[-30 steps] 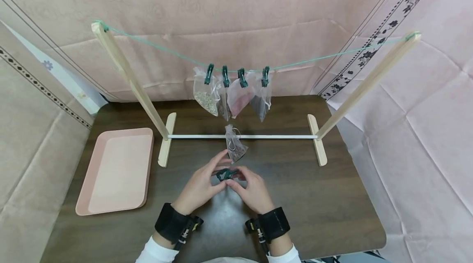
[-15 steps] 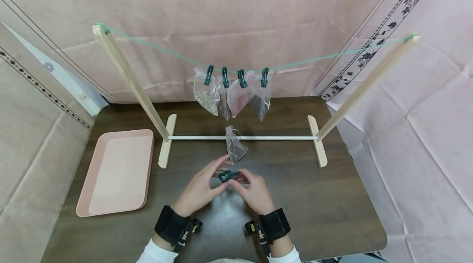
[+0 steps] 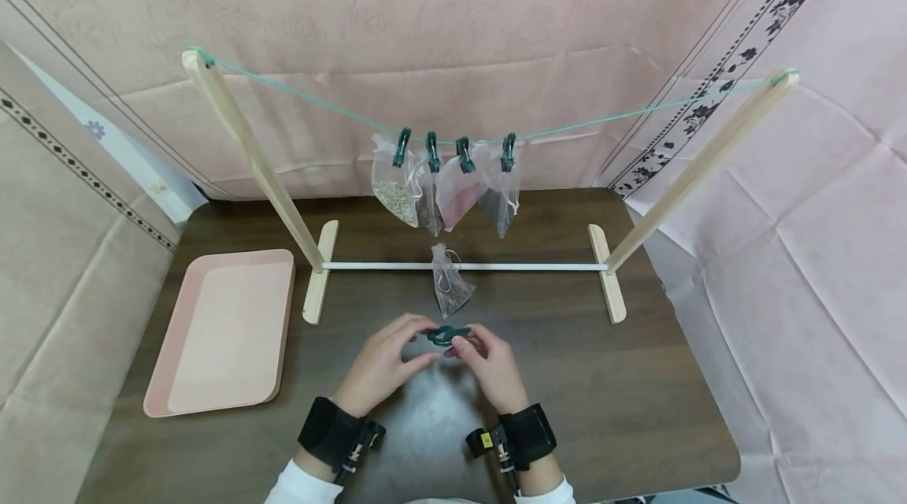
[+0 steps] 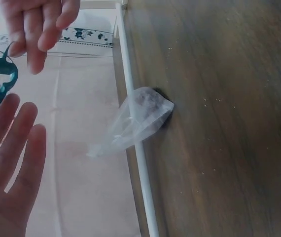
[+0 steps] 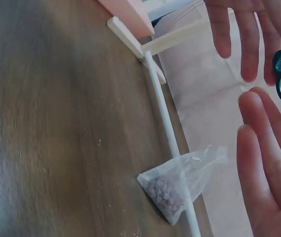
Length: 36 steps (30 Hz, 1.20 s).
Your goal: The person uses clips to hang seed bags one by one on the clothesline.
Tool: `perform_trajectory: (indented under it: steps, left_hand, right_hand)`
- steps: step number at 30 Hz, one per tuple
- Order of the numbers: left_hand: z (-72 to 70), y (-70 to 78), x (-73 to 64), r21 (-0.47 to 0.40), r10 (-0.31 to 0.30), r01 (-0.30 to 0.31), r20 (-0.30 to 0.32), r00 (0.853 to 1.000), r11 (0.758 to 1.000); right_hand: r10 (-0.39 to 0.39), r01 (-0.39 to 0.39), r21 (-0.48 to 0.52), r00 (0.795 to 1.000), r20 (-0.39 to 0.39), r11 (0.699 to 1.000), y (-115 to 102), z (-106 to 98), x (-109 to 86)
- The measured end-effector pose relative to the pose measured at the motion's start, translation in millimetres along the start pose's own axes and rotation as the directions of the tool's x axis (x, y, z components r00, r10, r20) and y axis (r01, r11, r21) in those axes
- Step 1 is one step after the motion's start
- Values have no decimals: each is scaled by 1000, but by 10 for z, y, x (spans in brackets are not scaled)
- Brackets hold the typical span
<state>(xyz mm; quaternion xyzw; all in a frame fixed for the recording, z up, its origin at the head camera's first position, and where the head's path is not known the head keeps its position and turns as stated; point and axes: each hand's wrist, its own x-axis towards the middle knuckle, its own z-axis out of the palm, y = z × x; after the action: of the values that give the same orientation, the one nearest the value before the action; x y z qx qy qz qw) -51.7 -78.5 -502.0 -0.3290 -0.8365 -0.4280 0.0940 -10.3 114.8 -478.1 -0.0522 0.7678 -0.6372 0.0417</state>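
Note:
A dark green clothes peg (image 3: 448,335) lies between the two hands in the head view, above the table. My right hand (image 3: 492,366) pinches its right end between thumb and finger. My left hand (image 3: 386,362) reaches to its left end; a fingertip touches the peg while the thumb sits a little apart below it. Both wrist views cut the peg off at the frame edge and show the other fingers fairly straight. Just beyond the hands, a small sheer drawstring bag (image 3: 452,287) with dark contents leans over the white crossbar (image 3: 531,267).
Several filled sheer bags (image 3: 393,193) hang by green pegs (image 3: 464,155) from a green cord (image 3: 305,97) between two wooden posts (image 3: 244,146). A pink tray (image 3: 227,331) lies at the left of the brown table (image 3: 602,409).
The peg has shifted slightly right and turned in the fingers, and more of it shows. My left fingers have drawn back from the bag on the bar and loosened around the peg.

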Motion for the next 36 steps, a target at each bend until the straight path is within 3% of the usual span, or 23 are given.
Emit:
perform_trajectory:
  steps: [6,11,17,21,30,36]
  left_hand:
    - [-18,43,16,-53,18,-21,-55,998,998]
    - [-33,53,19,-64,9,-15,-92,996,998]
    - [-27,46,-14,-38,15,-18,-95,995,999]
    - [-15,37,-20,-58,21,-27,-108,994,998]
    - [-7,19,-29,-68,32,-41,-131,991,997]
    - [11,-8,-56,-69,47,-57,-149,988,996]
  right_hand:
    - [-58,54,103,998,40,993,27,-1,-2]
    - [-89,82,111,994,58,990,16,2,2]
    - [-49,38,111,994,94,993,6,-1,-18]
    - [-73,59,110,990,122,992,9,-10,-17]
    - [-97,75,153,985,142,985,14,-9,-9]
    - [-93,74,130,985,147,989,14,-7,-17]
